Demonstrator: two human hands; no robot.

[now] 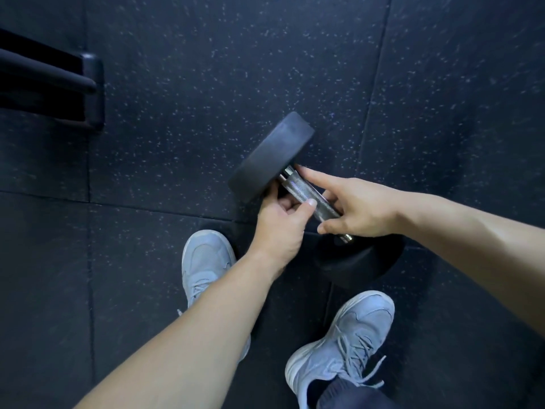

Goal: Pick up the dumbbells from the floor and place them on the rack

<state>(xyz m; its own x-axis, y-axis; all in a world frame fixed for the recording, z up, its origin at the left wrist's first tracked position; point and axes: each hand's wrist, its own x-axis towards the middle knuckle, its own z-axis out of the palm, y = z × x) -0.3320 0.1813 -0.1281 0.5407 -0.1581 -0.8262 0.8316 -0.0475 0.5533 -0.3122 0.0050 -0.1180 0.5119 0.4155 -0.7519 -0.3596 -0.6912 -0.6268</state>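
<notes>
A dumbbell [306,193] with round black ends and a knurled chrome handle lies tilted over the dark rubber floor, one end up and away, the other low near my feet. My left hand [280,219] curls under and around the handle near the upper end, thumb on top. My right hand [354,208] lies over the handle's lower part with the index finger stretched straight along the bar and the thumb spread; its other fingers are hidden behind the bar.
A black metal frame foot [88,93] juts in at the upper left. My two grey sneakers [206,261] [342,343] stand just below the dumbbell. Speckled rubber floor tiles [206,84] fill the view.
</notes>
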